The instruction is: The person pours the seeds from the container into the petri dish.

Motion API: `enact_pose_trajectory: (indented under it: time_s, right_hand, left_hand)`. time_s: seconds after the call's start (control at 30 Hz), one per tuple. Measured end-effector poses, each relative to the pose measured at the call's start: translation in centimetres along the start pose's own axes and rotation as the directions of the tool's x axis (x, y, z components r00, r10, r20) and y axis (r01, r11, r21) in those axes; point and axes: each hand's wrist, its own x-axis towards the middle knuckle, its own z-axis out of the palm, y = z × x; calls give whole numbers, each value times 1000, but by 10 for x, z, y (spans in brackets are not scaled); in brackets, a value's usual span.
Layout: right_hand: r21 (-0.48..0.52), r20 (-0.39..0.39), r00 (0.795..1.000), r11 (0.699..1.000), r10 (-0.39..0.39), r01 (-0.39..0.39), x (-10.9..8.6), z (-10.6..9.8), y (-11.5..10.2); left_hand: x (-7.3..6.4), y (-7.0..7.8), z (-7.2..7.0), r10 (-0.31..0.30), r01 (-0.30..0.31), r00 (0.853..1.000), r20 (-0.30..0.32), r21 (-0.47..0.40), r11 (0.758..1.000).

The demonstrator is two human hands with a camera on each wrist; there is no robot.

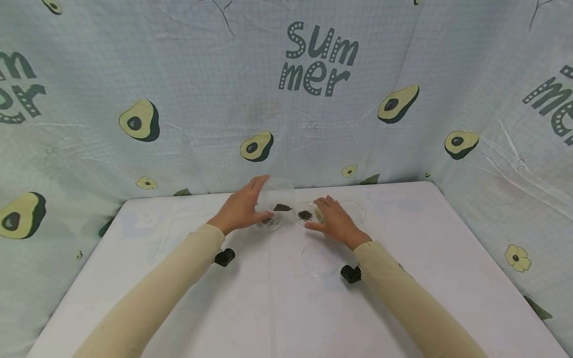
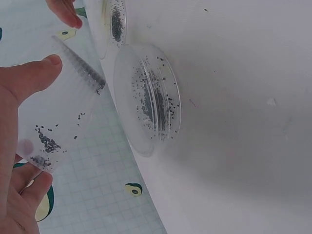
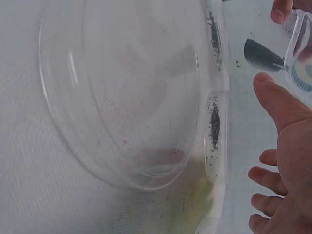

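My left hand (image 1: 243,206) grips a clear plastic cup (image 2: 53,112) between thumb and fingers. The cup is tilted, and small dark grains (image 1: 282,207) lie inside it. Below it on the table stands a clear shallow round dish (image 2: 168,105) with dark grains scattered in it. My right hand (image 1: 335,220) hovers with fingers spread at a second clear dish (image 1: 302,222), which holds a small heap of dark grains (image 3: 215,129). No object shows between the right fingers; whether they touch that dish I cannot tell.
A clear round lid or dish (image 3: 122,97) lies on the white table (image 1: 268,308) nearer to me. Another clear round piece (image 1: 359,211) is behind the right hand. Black wrist devices (image 1: 225,257) hang under both sleeves. A patterned cloth (image 1: 201,89) hangs behind the table.
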Motion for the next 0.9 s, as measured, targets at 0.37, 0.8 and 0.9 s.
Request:
enact_pose_trajectory:
  time_s: [0.37, 0.8, 0.9]
  right_hand:
    - [8, 12, 1000, 1000, -9, 9, -6, -2, -3]
    - [8, 16, 999, 999, -46, 46, -13, -3, -4]
    - [10, 23, 999, 999, -43, 43, -16, -5, -5]
  left_hand:
    - [-9, -1, -6, -33, 33, 999, 30, 6, 999]
    - [-26, -9, -12, 24, -24, 999, -26, 7, 1000]
    - [-30, -11, -13, 19, -18, 1000, -25, 3, 1000]
